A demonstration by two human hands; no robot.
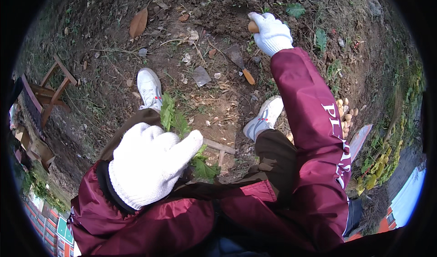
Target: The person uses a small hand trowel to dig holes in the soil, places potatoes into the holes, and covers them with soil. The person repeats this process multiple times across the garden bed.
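Note:
My left hand (153, 164), in a white knit glove, is closed near my lap around green leafy plants (174, 117); leaves stick out above and below it. Stretched forward over the dark soil, my right hand (271, 31) wears the same kind of glove. It grips a tan, rounded thing (253, 27), perhaps a wooden handle end; the rest of it is hidden. Between that hand and my feet, a flat-bladed scraper (240, 63) with an orange wooden handle lies on the ground. Small green plants (295, 10) grow beside my right hand.
White shoes (150, 88) stand apart on the soil. Right of my right arm lies a pile of small tan, rounded things (346, 115) beside a pale sheet or bag (360, 141). A wooden frame (56, 89) and cardboard (34, 147) are at the far left. A large dry leaf (139, 22) lies ahead.

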